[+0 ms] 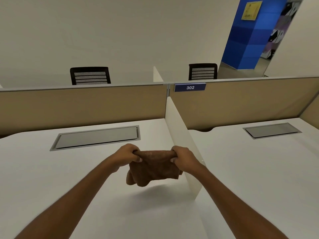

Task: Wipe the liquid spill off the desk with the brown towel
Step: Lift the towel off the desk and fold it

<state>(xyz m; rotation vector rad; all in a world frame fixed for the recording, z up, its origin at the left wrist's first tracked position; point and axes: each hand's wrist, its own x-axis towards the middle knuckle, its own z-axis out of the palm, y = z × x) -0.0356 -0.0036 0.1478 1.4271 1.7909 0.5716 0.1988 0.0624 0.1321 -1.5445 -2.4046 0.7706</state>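
The brown towel [151, 168] hangs in the air above the white desk [51, 178], stretched between both hands. My left hand [126, 154] grips its upper left corner and my right hand [183, 156] grips its upper right corner. The towel's lower part droops in a bunch and casts a shadow on the desk below. I cannot make out any liquid on the desk surface.
A white divider panel [181, 144] stands just right of the towel, separating a second desk [259, 169]. Grey cable hatches [98, 138] [271, 130] are set into each desk. Beige partitions [77, 107] close the back; two black chairs [90, 75] stand beyond.
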